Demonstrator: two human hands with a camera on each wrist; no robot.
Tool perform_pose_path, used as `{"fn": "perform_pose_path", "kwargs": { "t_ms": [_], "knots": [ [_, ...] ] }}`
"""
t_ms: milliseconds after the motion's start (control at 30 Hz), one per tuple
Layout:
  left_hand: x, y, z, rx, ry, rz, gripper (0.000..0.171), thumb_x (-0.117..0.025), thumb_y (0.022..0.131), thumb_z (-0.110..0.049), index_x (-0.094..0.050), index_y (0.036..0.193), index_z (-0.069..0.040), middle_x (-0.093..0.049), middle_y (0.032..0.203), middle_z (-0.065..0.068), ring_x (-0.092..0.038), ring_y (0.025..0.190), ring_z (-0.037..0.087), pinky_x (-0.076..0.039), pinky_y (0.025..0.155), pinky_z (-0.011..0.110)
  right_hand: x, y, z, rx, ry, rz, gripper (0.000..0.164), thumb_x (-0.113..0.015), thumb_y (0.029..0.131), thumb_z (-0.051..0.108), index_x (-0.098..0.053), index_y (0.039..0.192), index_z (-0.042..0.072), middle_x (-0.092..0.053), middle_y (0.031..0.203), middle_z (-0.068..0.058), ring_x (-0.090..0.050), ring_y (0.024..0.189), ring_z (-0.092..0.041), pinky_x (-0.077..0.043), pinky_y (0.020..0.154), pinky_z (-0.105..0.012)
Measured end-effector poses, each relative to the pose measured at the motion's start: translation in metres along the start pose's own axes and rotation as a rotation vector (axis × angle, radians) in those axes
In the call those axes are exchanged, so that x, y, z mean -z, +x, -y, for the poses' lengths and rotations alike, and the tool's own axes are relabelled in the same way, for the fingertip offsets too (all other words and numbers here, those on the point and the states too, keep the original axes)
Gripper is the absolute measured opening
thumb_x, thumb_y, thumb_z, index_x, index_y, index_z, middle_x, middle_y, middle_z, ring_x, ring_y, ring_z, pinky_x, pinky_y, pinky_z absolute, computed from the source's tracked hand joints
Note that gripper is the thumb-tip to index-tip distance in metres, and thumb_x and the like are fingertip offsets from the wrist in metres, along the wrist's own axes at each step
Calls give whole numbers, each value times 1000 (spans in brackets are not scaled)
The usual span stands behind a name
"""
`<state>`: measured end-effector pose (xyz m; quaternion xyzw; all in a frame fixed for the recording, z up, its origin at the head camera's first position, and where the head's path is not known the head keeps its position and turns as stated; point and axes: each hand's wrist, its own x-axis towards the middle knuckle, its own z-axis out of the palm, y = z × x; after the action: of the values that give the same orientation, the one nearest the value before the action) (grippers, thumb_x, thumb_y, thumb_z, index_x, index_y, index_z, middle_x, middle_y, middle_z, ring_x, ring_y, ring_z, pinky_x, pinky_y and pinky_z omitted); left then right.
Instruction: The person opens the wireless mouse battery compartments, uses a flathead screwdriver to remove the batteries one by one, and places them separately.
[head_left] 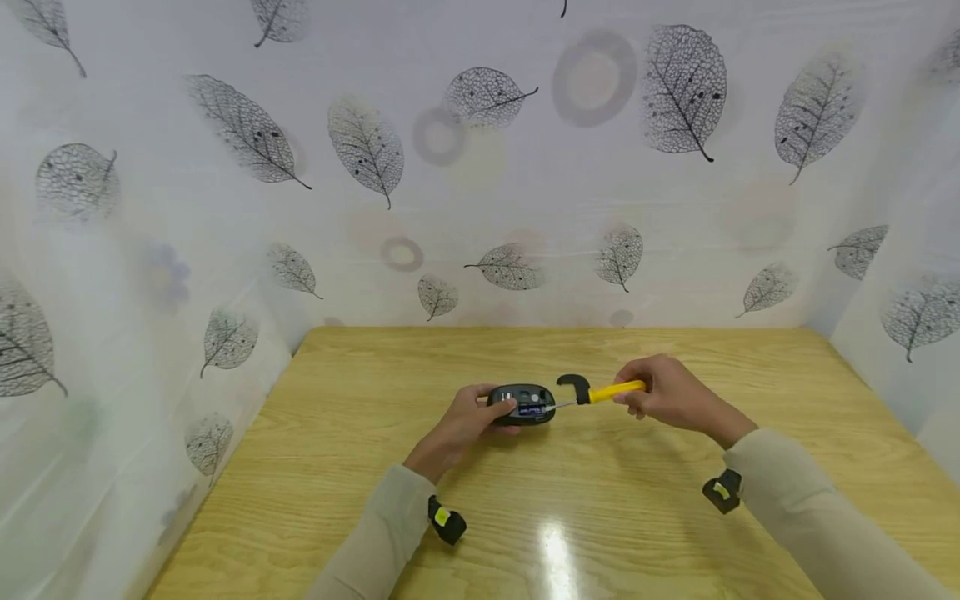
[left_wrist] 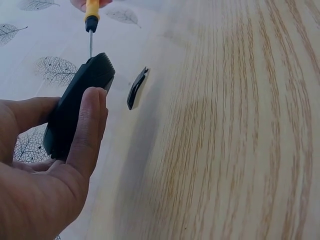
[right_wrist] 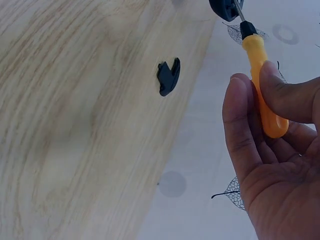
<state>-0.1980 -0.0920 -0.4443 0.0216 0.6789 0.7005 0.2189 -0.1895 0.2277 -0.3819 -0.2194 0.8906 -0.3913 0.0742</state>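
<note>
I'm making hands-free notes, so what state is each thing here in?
Mouse: opened, gripped in the left hand.
Battery: exposed inside the mouse; whether fully seated is unclear.
Screwdriver: held by its handle in the right hand, tip at the mouse's opening.
Black cover: apparently the mouse's, lying loose on the table.

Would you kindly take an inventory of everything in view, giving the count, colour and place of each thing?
computer mouse: one, black, in the left hand, battery compartment open
battery: one visible, dark blue, in the mouse's compartment
screwdriver: one, yellow handle with black collar and metal shaft, in the right hand, tip at the mouse
cover piece: one, black, lying on the table
table: one, light wood, beneath the hands
leaf-print sheeting: number of pieces unclear, whitish with dark leaves, behind and beside the table
wrist devices: two, black with yellow-green patches, one at each wrist
sleeves: two, beige, on both arms
hands: two, bare, on mouse and screwdriver
</note>
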Motion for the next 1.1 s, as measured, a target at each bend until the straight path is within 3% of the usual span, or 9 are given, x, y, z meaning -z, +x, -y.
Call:
{"fn": "perform_pose_path", "kwargs": {
  "t_ms": [433, 1100],
  "knots": [
    [0, -1, -1, 27, -14, -4, 58, -65, 101, -19, -43, 149, 4, -60, 129, 26, -74, 95, 30, -57, 94, 36, -6, -2, -13, -19, 48, 4, 9, -67, 95, -1, -68, 103, -6, -66, 83, -16, -60, 63, -19, -59, 57, -41],
    [1, -3, 0, 13, -25, 31, 57, -64, 102, -20, -43, 149, 4, -58, 130, 25, -74, 96, 31, -57, 94, 34, -15, -4, -24, -13, 140, -10, 16, -66, 97, 1, -68, 107, -10, -68, 83, -15, -63, 65, -19, -60, 59, -38]
  ]
}}
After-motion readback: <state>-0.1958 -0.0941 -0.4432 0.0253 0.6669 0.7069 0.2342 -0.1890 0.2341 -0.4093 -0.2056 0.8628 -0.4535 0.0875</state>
